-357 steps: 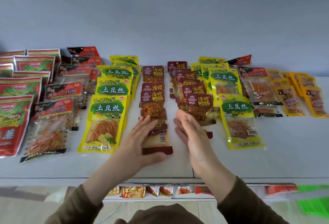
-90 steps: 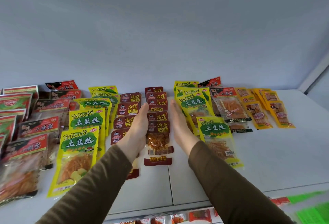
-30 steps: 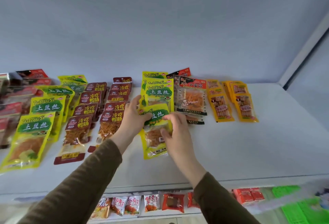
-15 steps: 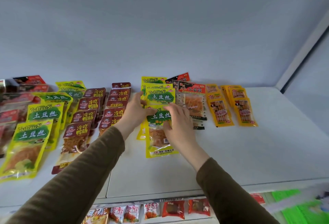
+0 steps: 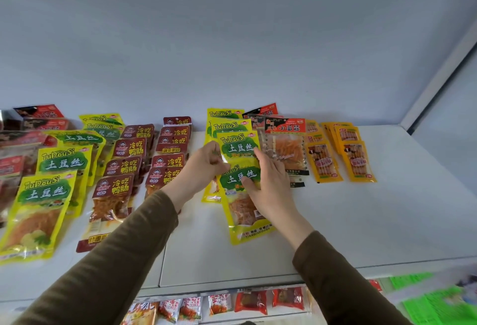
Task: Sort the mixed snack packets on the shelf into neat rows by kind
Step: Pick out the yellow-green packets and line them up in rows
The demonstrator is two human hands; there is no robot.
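On the white shelf (image 5: pixel 374 224) snack packets lie in rows running front to back. My left hand (image 5: pixel 204 167) curls its fingers around the left edge of a yellow TuDouSi packet (image 5: pixel 240 144) in the middle yellow row. My right hand (image 5: pixel 271 190) lies flat with fingers apart on the front yellow packet (image 5: pixel 242 218) of that row, fingertips reaching the right edge of the packet behind. Another yellow row (image 5: pixel 44 193) lies at the left. Between them run two rows of dark red packets (image 5: pixel 113 190), the second row (image 5: pixel 167 162) partly hidden by my left arm.
A clear packet with a red header (image 5: pixel 285 149) lies right of the yellow row, then two rows of small orange packets (image 5: pixel 324 162). Red packets (image 5: pixel 10 169) fill the far left. A lower shelf holds more packets (image 5: pixel 250 301) and green tags (image 5: pixel 433 306).
Both hands have slid back along the middle yellow row. The left hand now grips the edge of the second packet, and the right hand has flattened over the front one.
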